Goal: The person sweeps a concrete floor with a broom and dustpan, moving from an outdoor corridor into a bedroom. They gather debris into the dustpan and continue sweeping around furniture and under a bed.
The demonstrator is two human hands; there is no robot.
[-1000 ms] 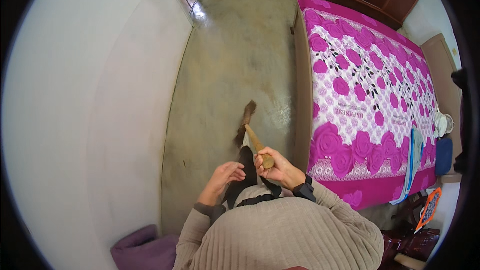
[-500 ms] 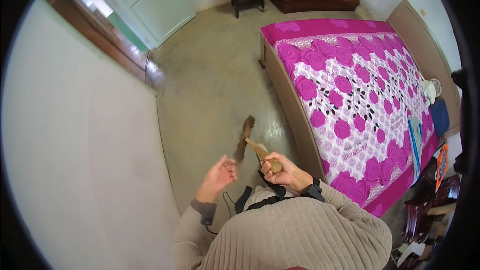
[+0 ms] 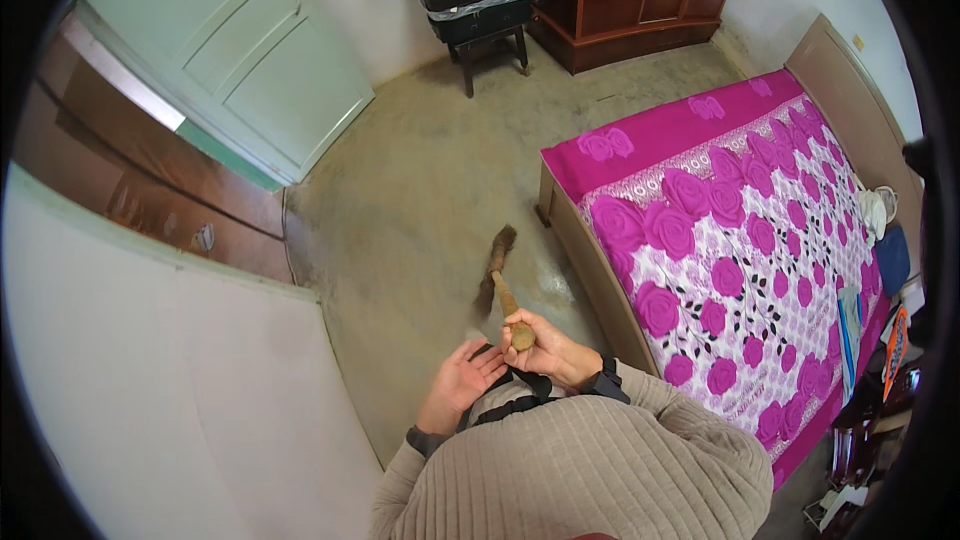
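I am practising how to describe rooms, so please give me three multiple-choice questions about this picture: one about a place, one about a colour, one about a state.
1. Where is the bed relative to the person?
A. to the person's right
B. to the person's left
C. behind the white door

2. What colour are the roses on the bedcover?
A. blue
B. yellow
C. magenta

3. How is the left hand?
A. closed around the broom
B. open, palm up, holding nothing
C. flat on the bed

Answers:
1 A: the bed fills the right side of the view, the door is at upper left.
2 C: magenta roses on a white ground.
3 B: only the right hand grips the short broom; the left one lies open beside it.
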